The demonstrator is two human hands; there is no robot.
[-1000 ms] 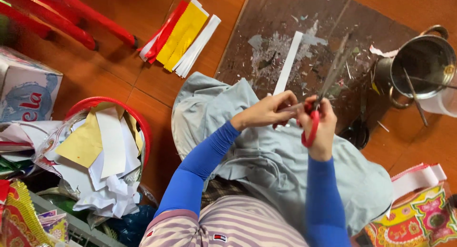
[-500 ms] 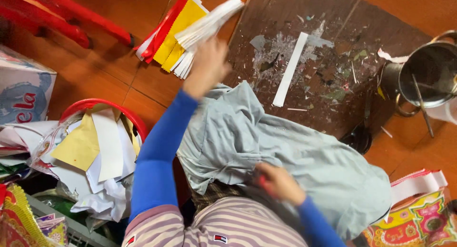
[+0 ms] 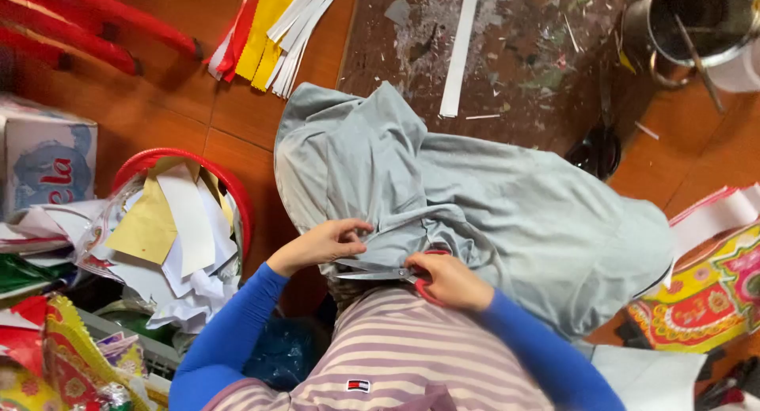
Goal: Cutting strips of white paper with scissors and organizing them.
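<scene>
Right now the right hand (image 3: 451, 280) grips 1 pair of red-handled scissors (image 3: 380, 273), blades open and pointing at the left hand (image 3: 321, 245), which pinches the grey cloth (image 3: 491, 213) draped over the lap. I'd worry those blades could nick the left fingers, being so close. Beyond the hands lie 1 white strip (image 3: 459, 51), 1 pot (image 3: 697, 23), and left, 1 red basket (image 3: 182, 161) of scraps.

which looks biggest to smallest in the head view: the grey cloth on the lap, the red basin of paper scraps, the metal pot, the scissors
1. grey cloth
2. red basin
3. metal pot, cut off by the frame edge and farther away, so unsure against the basin
4. scissors, held in the right hand
</scene>
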